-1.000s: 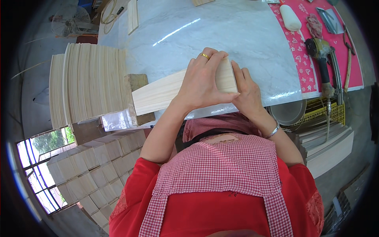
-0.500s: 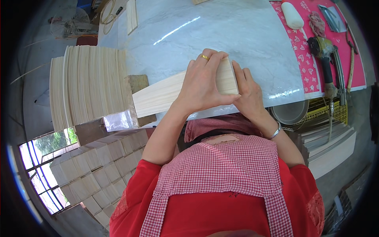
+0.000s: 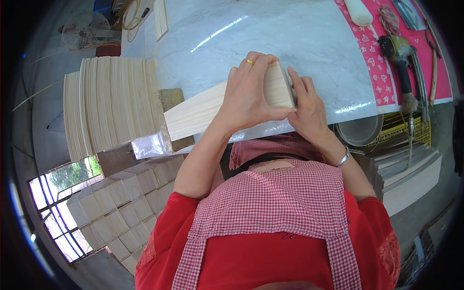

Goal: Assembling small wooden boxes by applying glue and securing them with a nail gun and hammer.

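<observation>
Pale wood: a tall row of thin boards [image 3: 108,104], standing side by side at our far left. Below it, a stack of wooden blocks [image 3: 116,208], closely packed. One loose wooden strip [image 3: 161,20], lying on the far left part of the marbled surface [image 3: 290,38]. One brown block [image 3: 171,98], beside the row of thin boards. One wooden piece [image 3: 193,116], over the near part of the surface, its left end at the brown block. Long axis slanting across our front: left end pointing left and a little toward us, right end, seemingly broader, pointing right and slightly away. Our left hand [image 3: 246,92] grasps it from above near the right end, fingers over the far edge, thumb along the near edge. Our right hand [image 3: 308,111] stands just beside that right end, fingers extended; whether it grips, we cannot tell. One white cylinder [image 3: 358,12], on a pink cloth [image 3: 419,46]. One round metal pan [image 3: 360,130], below the near edge. One black-handled tool [image 3: 403,77], on the pink cloth.
</observation>
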A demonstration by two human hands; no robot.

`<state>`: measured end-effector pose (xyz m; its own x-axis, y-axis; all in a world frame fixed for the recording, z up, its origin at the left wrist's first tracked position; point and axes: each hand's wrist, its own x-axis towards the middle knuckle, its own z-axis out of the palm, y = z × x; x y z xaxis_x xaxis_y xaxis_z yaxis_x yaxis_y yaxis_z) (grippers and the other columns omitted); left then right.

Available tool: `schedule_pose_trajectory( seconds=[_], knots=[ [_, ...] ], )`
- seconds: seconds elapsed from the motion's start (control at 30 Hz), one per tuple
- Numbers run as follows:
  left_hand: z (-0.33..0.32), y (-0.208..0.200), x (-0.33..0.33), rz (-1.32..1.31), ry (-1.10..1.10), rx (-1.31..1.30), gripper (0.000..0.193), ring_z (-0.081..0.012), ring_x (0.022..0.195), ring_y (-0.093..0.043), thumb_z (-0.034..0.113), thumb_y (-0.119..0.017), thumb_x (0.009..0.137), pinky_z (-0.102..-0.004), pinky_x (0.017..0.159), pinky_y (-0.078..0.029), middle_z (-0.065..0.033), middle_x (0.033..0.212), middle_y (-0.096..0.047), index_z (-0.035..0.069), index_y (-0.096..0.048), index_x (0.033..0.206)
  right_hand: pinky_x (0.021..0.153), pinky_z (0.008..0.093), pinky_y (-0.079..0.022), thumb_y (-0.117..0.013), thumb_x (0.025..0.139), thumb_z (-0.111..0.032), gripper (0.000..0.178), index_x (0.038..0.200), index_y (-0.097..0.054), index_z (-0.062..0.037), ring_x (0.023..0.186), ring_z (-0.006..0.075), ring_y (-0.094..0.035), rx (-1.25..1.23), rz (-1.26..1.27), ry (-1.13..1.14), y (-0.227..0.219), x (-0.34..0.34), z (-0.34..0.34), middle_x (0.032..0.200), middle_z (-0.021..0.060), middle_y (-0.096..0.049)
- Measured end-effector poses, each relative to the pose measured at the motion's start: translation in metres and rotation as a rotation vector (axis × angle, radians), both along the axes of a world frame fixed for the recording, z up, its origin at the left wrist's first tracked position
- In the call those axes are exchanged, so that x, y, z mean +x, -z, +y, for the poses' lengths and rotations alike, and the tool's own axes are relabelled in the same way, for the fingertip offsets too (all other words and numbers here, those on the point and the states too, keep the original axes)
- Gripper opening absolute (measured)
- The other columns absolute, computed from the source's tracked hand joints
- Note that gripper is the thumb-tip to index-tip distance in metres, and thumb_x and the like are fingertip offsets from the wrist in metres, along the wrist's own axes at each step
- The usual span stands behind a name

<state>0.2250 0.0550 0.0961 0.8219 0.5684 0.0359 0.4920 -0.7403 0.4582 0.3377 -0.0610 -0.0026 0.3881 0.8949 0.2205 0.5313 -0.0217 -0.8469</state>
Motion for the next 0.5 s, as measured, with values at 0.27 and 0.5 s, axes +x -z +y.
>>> schedule_pose_trajectory(
  seconds=[0.27, 0.5],
  knots=[
    [-0.001, 0.001, 0.000, -0.011, 0.006, 0.003, 0.087, -0.0308, 0.103, -0.055, 0.036, -0.089, 0.051, -0.0415, 0.089, -0.043, -0.0127, 0.115, -0.054, 0.002, -0.053, 0.123, 0.068, 0.0363, -0.046, -0.074, 0.068, 0.004, 0.045, 0.113, -0.067, -0.0020, 0.079, 0.0265, -0.058, 0.423, -0.013, 0.138, -0.006, -0.012, -0.033, 0.099, 0.0103, -0.061],
    [-0.002, 0.000, 0.003, 0.004, -0.010, -0.017, 0.086, -0.0308, 0.103, -0.055, 0.034, -0.089, 0.051, -0.0416, 0.091, -0.044, -0.0124, 0.115, -0.054, 0.002, -0.053, 0.122, 0.067, 0.0348, -0.043, -0.073, 0.066, 0.008, 0.041, 0.106, -0.069, -0.0023, 0.076, 0.0235, -0.057, 0.501, -0.043, 0.160, -0.001, -0.010, -0.024, 0.092, 0.0074, -0.062]
  ],
)
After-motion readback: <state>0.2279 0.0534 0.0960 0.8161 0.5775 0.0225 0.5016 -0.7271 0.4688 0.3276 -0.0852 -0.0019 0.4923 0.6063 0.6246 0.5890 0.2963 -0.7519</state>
